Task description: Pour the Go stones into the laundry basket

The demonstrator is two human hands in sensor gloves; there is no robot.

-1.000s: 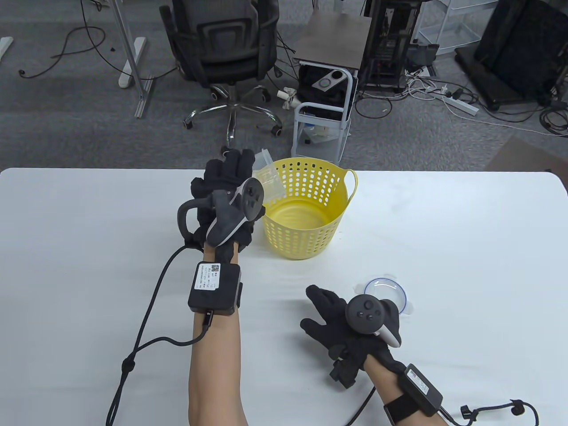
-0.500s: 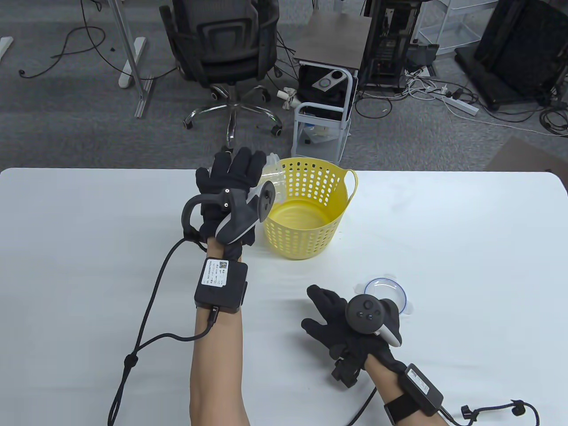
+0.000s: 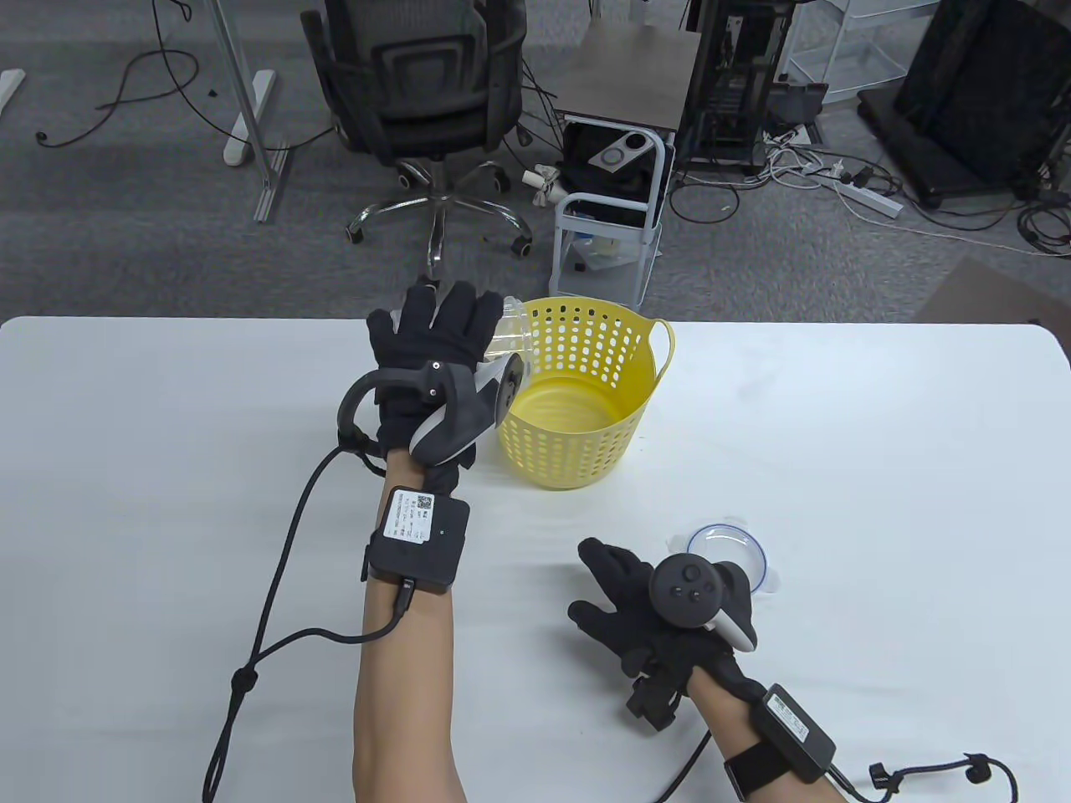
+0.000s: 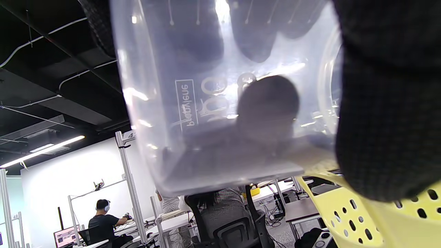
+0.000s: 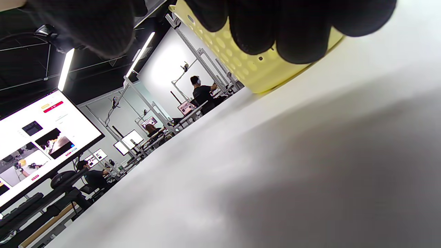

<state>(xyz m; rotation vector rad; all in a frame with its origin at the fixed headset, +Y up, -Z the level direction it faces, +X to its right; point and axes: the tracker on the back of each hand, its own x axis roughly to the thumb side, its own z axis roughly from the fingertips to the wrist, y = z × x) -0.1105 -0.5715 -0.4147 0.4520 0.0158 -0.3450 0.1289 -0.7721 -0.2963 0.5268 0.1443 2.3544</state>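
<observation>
A yellow perforated laundry basket point(image 3: 552, 452) stands on the white table, and no stones show on its visible bottom. My left hand point(image 3: 439, 335) grips a clear plastic container point(image 3: 512, 328), tipped on its side over the basket's left rim. In the left wrist view the container point(image 4: 193, 103) fills the frame, with my fingers point(image 4: 389, 103) wrapped around it and the basket's rim point(image 4: 344, 213) below. A dark round shape shows through its wall; I cannot tell whether it is a stone. My right hand point(image 3: 636, 602) rests open on the table in front of the basket, holding nothing.
A clear round lid with a blue rim point(image 3: 736, 548) lies on the table just right of my right hand. The basket point(image 5: 255, 75) shows beyond my fingertips point(image 5: 262, 27) in the right wrist view. An office chair point(image 3: 418, 100) and a small cart point(image 3: 611, 209) stand behind the table's far edge.
My left hand has rolled further over, tipping the clear container more toward the basket's inside. The right hand and the lid have not moved.
</observation>
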